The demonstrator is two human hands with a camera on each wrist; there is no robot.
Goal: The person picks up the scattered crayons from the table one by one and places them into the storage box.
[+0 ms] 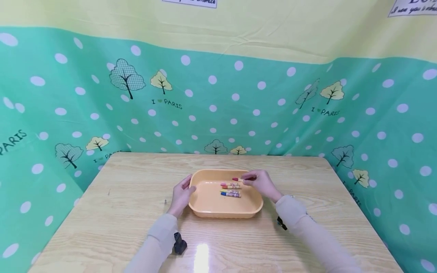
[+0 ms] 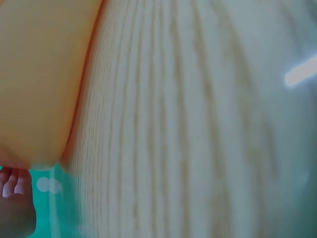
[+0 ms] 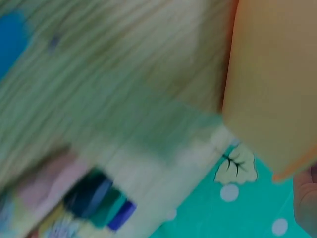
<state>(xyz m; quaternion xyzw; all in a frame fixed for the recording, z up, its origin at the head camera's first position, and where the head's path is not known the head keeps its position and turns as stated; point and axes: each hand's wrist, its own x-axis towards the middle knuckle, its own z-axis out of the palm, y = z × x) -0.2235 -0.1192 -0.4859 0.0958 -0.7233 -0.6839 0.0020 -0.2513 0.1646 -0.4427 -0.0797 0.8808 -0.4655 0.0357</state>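
Note:
A peach plastic tray [image 1: 208, 203] stands on the table. My left hand [image 1: 180, 196] grips its left rim, thumb on the inside and fingers outside. Over the tray's far right part, my right hand [image 1: 262, 185] pinches a red-tipped crayon [image 1: 236, 179] that points left. Several crayons lie side by side below it in the tray, among them a pink one [image 1: 225, 184], an orange-red one [image 1: 228, 187] and a blue one [image 1: 229, 194]. In the right wrist view the tray's outer wall [image 3: 272, 74] hides most of that hand.
More crayons [image 3: 94, 196], blurred, with dark, green and purple ends, lie on the table [image 1: 136, 212] right of the tray. A blue shape [image 3: 11, 42] shows at that view's left edge. A green dotted curtain [image 1: 211, 94] hangs behind the table and along its sides.

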